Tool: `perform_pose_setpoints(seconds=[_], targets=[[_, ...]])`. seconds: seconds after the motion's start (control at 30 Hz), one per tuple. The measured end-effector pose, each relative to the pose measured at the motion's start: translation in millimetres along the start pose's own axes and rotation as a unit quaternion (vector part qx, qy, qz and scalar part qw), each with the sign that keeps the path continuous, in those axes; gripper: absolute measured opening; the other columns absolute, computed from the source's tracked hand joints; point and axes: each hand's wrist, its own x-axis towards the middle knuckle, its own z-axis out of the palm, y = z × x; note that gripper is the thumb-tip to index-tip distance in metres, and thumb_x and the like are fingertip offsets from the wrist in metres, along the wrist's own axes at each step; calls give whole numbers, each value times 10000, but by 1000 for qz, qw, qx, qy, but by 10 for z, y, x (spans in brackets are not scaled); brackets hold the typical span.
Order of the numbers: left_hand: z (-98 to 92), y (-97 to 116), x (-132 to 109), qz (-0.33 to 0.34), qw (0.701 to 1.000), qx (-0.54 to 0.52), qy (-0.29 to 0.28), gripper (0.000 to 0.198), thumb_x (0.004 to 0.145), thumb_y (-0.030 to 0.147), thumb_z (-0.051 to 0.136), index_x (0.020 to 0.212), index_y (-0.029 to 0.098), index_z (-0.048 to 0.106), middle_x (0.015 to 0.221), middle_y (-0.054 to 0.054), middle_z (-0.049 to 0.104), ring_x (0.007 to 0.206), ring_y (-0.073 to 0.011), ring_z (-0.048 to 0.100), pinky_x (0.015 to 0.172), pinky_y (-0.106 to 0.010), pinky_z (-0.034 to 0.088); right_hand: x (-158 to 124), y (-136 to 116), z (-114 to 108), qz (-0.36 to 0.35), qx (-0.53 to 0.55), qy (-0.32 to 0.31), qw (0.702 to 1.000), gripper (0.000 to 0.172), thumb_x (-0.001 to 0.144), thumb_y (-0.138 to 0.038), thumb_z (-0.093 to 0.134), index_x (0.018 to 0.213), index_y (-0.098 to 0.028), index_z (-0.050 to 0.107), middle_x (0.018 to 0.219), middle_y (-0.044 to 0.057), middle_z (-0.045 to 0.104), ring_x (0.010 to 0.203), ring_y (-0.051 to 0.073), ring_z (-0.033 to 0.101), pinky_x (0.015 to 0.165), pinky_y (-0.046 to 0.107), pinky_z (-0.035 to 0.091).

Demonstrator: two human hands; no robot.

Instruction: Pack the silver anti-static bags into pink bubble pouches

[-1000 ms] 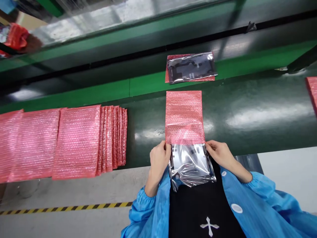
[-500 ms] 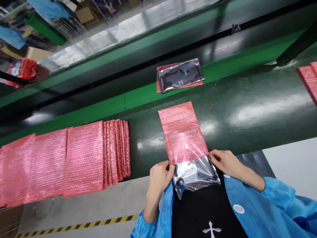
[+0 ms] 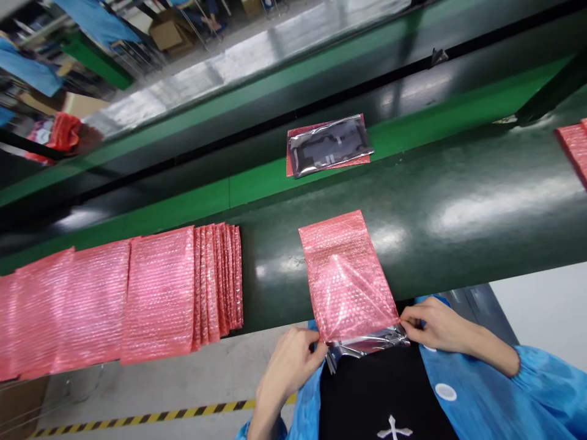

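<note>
A pink bubble-wrap bag (image 3: 348, 275) lies over the front edge of the green table, its open end towards my body. My left hand (image 3: 293, 357) pinches the bag's near left corner. At the near right corner, my right hand (image 3: 426, 321) pinches the bag's edge. A shiny silver film pouch (image 3: 367, 343) sits mostly inside the bag, with only a crumpled strip sticking out between my hands. Whatever the pouch holds is hidden.
A row of overlapping pink bubble bags (image 3: 160, 293) covers the table's left. Behind the bag, a dark board in clear film (image 3: 330, 146) rests on another pink bag. More pink bags (image 3: 573, 146) are at the right edge.
The bag's mouth and both hands have moved towards my body, and the bag now covers much more of the silver pouch. Both hands still pinch the corners.
</note>
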Motion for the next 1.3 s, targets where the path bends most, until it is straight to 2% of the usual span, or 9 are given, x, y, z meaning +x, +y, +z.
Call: perform_pose_setpoints(seconds=[0.2,0.3,0.4,0.5,0.77,0.93,1.13,1.23,1.3], targets=[[-98,-83,77,63,996,-68,-13,278,818,224,459,582,200,314,562,30,335,554,-114,345,588,-307,226,141,-57,-236,29,80,-24,996,283,937,-332,552,691,-206,612,565,-2,615,492,129,529,530,247,382],[-450,-64,112,159,975,-155,-23,287,804,259,478,565,200,332,552,45,279,534,-99,291,539,-279,222,369,-237,-730,43,178,-19,983,353,961,-427,570,704,-194,633,570,14,639,494,145,575,497,233,419],[-898,63,-22,269,943,-194,22,299,795,230,503,543,200,345,507,43,313,482,-89,294,510,-285,212,557,-588,-1302,11,245,26,969,406,971,-472,615,685,-185,647,497,8,594,421,143,552,440,229,404],[-1172,201,-193,330,915,-233,3,292,789,225,515,511,194,431,463,10,426,450,-108,389,493,-283,262,613,-916,-1634,-23,263,72,962,404,943,-473,691,661,-186,651,448,-7,546,369,138,513,396,229,408],[-1183,279,-137,266,876,-399,58,379,730,315,517,371,193,531,360,-47,474,360,-114,356,403,-259,248,609,-988,-1643,3,299,93,950,446,867,-539,770,602,-209,627,400,-39,451,286,143,434,282,248,387],[-1324,346,-150,249,864,-405,168,332,670,297,518,357,185,509,354,-30,466,339,-90,337,396,-233,244,661,-1127,-1730,-21,234,138,962,450,881,-527,772,607,-192,645,407,-31,461,322,154,481,328,258,438],[-1439,435,-179,266,846,-405,223,311,698,300,532,415,176,571,359,-8,481,333,-95,388,401,-217,276,758,-1274,-1845,-84,200,244,945,286,934,-345,757,709,-174,714,462,-21,508,388,150,524,387,245,441],[-1462,409,44,274,815,-454,233,330,722,280,526,411,174,550,354,-14,481,347,-114,445,433,-229,354,903,-1259,-1853,-67,216,221,949,339,907,-404,781,674,-175,693,452,-20,498,379,161,524,382,261,451],[-1433,395,213,276,774,-515,244,332,782,307,547,500,151,625,452,-54,598,445,-159,574,486,-244,424,939,-1273,-1810,-73,212,224,948,341,909,-415,771,669,-188,687,460,-14,508,401,184,555,401,282,479]])
